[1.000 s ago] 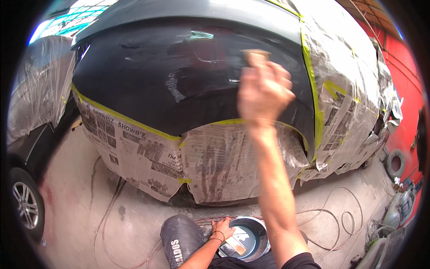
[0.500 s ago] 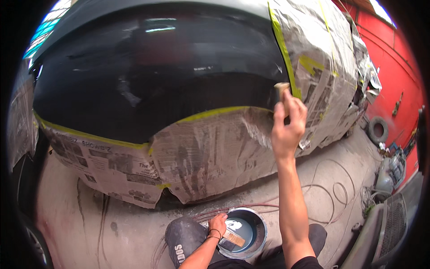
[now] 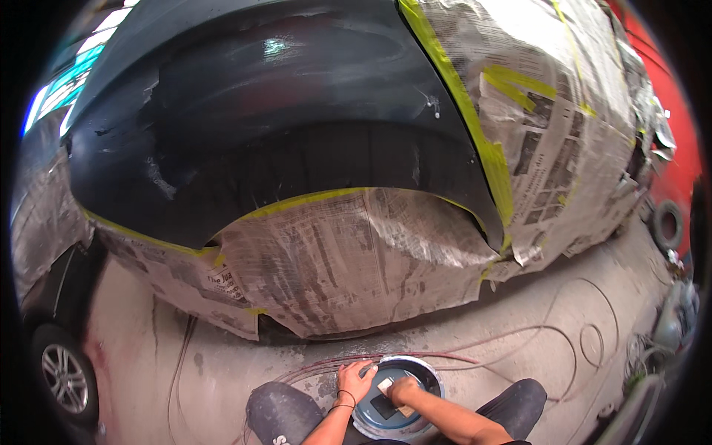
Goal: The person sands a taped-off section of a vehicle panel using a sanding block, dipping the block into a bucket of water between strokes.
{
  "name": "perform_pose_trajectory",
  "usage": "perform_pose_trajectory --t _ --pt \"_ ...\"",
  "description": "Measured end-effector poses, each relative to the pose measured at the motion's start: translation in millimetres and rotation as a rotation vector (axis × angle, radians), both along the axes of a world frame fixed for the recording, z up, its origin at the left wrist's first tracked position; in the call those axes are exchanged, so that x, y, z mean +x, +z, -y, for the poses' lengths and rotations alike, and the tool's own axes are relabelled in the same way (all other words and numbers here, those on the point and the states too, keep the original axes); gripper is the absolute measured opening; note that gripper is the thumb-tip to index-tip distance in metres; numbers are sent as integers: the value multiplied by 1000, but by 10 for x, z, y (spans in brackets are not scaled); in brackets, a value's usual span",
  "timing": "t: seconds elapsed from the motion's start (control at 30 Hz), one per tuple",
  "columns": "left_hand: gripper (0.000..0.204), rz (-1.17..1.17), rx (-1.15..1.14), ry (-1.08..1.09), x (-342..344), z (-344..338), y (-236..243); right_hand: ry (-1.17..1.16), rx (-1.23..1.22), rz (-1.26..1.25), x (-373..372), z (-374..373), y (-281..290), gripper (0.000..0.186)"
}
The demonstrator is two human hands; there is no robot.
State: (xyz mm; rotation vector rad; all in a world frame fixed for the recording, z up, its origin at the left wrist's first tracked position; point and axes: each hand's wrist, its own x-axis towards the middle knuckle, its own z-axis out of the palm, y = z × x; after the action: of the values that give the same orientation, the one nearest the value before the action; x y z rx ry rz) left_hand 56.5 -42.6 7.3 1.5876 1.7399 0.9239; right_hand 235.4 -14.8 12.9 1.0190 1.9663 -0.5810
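Note:
A round bucket (image 3: 437, 376) of bluish-grey water stands between my knees. My left hand (image 3: 356, 381) is at its left rim, fingers bent over the edge. Down inside the bucket, my right hand (image 3: 403, 390) is closed around a small pale sanding block (image 3: 384, 386), whose end shows beside the fingers. Below that hand lie a dark flat piece (image 3: 384, 406), like sandpaper, and a tan piece (image 3: 406, 411). In front of me, the dark grey car fender (image 3: 297, 89) is wet and streaked, with a few whitish drips near its right edge.
Newspaper (image 3: 319, 274) and yellow-green tape (image 3: 452, 81) mask the car around the fender. Hoses (image 3: 549, 326) loop over the concrete floor. A dark car's wheel (image 3: 65, 378) is at the left. A loose tire (image 3: 667, 226) leans by the red wall (image 3: 667, 174).
My right hand has come down from the fender's right edge into the bucket with the block. My left hand has shifted to the bucket's rim, away from the tan piece.

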Motion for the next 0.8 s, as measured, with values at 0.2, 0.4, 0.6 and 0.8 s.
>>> perform_pose_trajectory --t 0.2,0.4,0.6,0.8 --pt "42 -142 49 102 -24 52 89 225 -12 -141 274 -96 160 42" --pt "41 149 118 486 382 263 454 -596 -415 -1090 845 -675 888 37" --pt "61 1400 246 324 870 125 1624 -1168 -1592 -1490 748 -594 1393 48" --pt "60 1272 362 10 907 -156 2402 -958 -1825 -1601 614 -705 1831 52"
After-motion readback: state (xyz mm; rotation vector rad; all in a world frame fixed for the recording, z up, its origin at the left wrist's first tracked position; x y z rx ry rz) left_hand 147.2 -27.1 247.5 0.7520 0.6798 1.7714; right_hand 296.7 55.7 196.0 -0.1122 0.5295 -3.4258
